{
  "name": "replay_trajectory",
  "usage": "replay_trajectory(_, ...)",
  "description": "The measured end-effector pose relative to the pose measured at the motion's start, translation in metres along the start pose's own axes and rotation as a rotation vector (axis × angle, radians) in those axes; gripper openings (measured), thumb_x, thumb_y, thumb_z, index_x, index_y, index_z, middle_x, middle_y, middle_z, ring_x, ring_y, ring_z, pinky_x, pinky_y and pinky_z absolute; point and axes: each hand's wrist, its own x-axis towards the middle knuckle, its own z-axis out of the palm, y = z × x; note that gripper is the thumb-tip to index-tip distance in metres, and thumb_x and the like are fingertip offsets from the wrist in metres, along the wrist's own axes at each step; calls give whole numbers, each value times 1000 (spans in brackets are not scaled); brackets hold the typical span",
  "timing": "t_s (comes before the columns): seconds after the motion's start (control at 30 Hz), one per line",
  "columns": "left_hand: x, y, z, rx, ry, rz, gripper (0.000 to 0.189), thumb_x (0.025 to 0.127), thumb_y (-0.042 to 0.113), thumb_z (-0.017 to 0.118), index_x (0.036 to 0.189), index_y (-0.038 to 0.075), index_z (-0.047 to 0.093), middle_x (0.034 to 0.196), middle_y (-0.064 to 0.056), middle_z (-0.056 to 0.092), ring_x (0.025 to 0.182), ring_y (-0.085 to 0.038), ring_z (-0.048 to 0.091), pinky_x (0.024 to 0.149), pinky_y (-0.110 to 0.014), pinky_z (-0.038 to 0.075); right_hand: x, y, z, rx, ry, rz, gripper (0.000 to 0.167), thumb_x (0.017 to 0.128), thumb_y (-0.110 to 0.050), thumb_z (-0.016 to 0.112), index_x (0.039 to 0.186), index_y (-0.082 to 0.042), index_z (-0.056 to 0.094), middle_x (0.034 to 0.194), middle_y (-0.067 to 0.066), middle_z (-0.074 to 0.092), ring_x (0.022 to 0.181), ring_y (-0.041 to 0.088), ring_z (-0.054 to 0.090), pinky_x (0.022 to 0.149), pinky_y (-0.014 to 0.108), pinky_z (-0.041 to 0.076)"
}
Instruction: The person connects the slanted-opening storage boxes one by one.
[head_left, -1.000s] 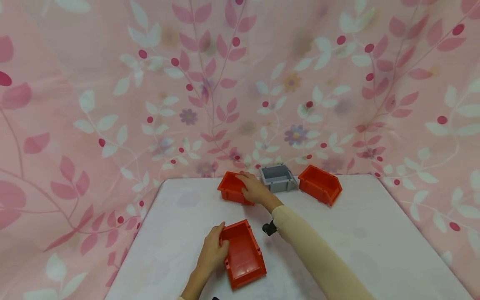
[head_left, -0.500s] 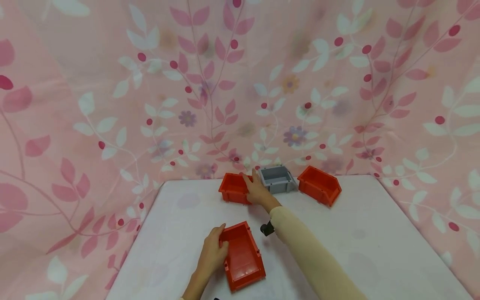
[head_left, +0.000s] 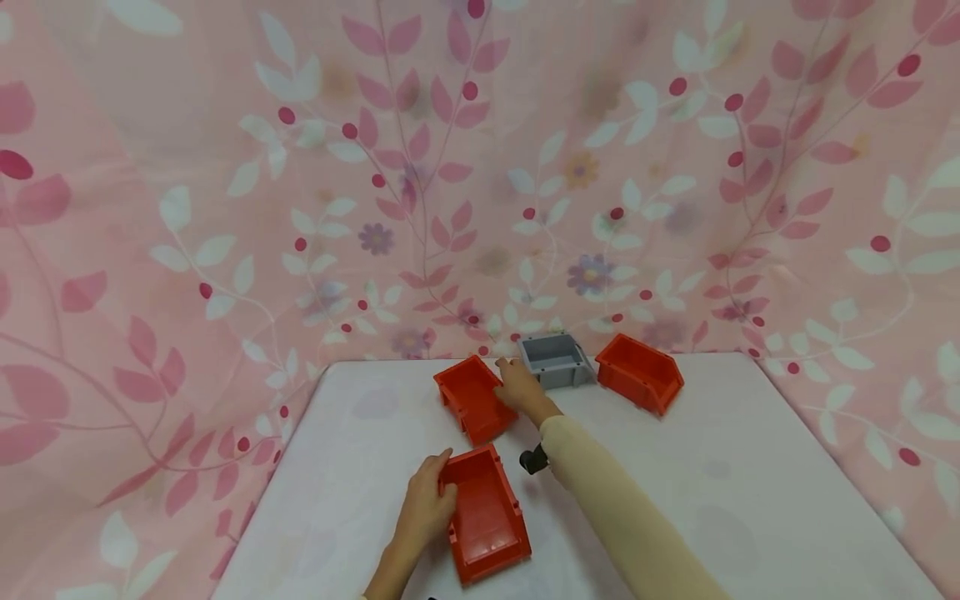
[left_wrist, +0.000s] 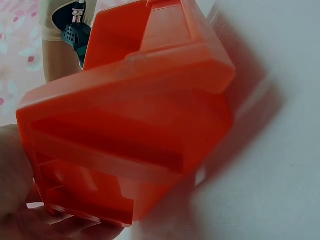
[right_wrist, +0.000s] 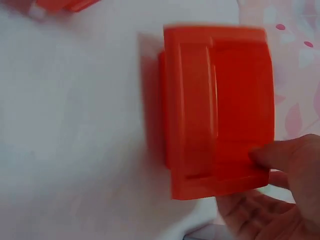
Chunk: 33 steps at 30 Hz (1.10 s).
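Note:
My left hand (head_left: 429, 503) grips the left rim of a red storage bin (head_left: 486, 517) near the front of the table, its thumb over the edge and its fingers outside. The left wrist view shows that bin (left_wrist: 130, 125) close up, the fingers behind its end. Farther back, my right hand (head_left: 519, 390) pinches the right side of a second red storage bin (head_left: 474, 400), which is turned so its low front faces me. In the right wrist view the thumb lies inside this bin's wall (right_wrist: 195, 115) and the fingers are outside it.
A grey storage bin (head_left: 555, 360) stands at the back edge, just right of my right hand. Beside it is another red storage bin (head_left: 639, 371), set at an angle. A pink floral curtain (head_left: 480, 167) hangs behind the white table (head_left: 675, 500).
The right hand has swung the far red bin round from sideways to front-facing, its near end now closer to the other bin. My left hand and its bin have stayed put.

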Motion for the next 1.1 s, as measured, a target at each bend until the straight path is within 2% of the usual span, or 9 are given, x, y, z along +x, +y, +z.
replay_trajectory(0.13,-1,-1,3,-3,1,11,53,90,-3,60,143,-5,57,119,-15,66,105,-31,65,94,-53,56,-2,2,3,-54,-21,26,23,100,-12,66,119,2,65,104,12,68,89,26,64,84,42,58)
replay_trajectory(0.2,-1,0,2,-5,7,25,53,90,-4,59,142,-5,58,118,-15,66,105,-31,65,94,-53,55,-4,2,1,-51,15,8,15,101,-11,63,109,1,65,94,10,67,80,24,62,77,40,57)
replay_trajectory(0.3,0,1,0,0,11,45,52,89,-5,59,141,-5,59,119,-15,66,106,-32,65,93,-54,56,-9,-1,-10,12,90,-20,14,101,-9,60,109,2,64,93,10,66,78,24,62,74,40,58)
replay_trajectory(0.47,1,3,-3,5,-10,33,52,91,-4,59,143,-5,58,119,-15,66,105,-31,65,92,-52,57,-28,-4,-37,121,184,-75,19,102,-8,59,115,5,63,97,15,69,76,25,67,69,41,62)
replay_trajectory(0.7,1,3,-5,6,0,53,53,90,-6,60,143,-6,57,118,-16,66,103,-31,65,91,-51,57,-77,8,-66,245,250,-139,28,98,-6,58,122,7,64,97,16,72,68,21,68,60,37,61)
replay_trajectory(0.9,1,2,-2,-11,-27,28,54,93,-4,60,147,-4,54,123,-16,64,108,-31,65,92,-50,57,-124,20,-77,254,278,-113,25,96,-6,61,118,6,67,90,10,70,66,18,64,62,35,61)
replay_trajectory(1.1,1,3,-1,-25,-47,18,55,94,-3,60,149,-3,52,127,-17,63,111,-32,64,93,-50,56,-167,28,-77,253,285,-66,21,96,-5,63,114,5,67,89,8,70,65,17,63,62,35,62)
